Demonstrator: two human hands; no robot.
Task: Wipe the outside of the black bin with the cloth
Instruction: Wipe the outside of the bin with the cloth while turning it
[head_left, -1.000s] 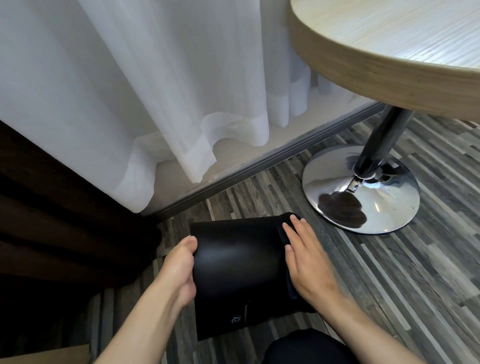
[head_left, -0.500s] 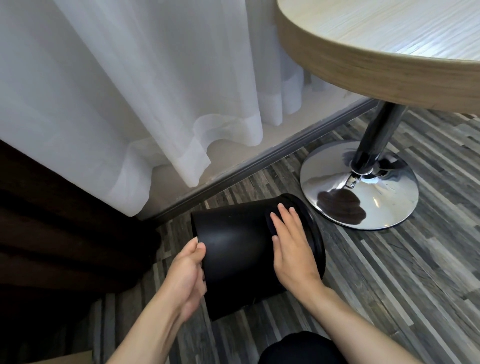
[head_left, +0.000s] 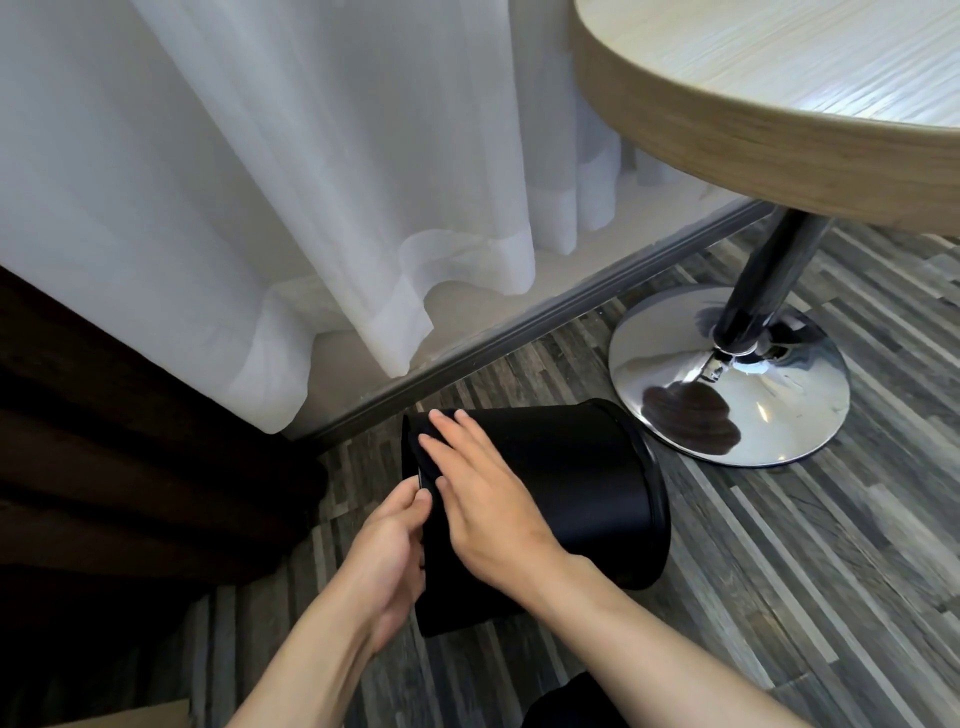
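The black bin (head_left: 561, 499) lay on its side on the floor, rim toward three o'clock. The right hand (head_left: 488, 514) pressed a dark cloth (head_left: 423, 449) flat near the base; the left hand (head_left: 387, 561) gripped the base edge (wiping midway, I'd judge, underside left).

Both forearms are bare, with no sleeves in view, and the hands, left (head_left: 387, 558) and right (head_left: 485, 499), wear no gloves, rings or watch; dark clothing (head_left: 576, 701) shows at the bottom edge
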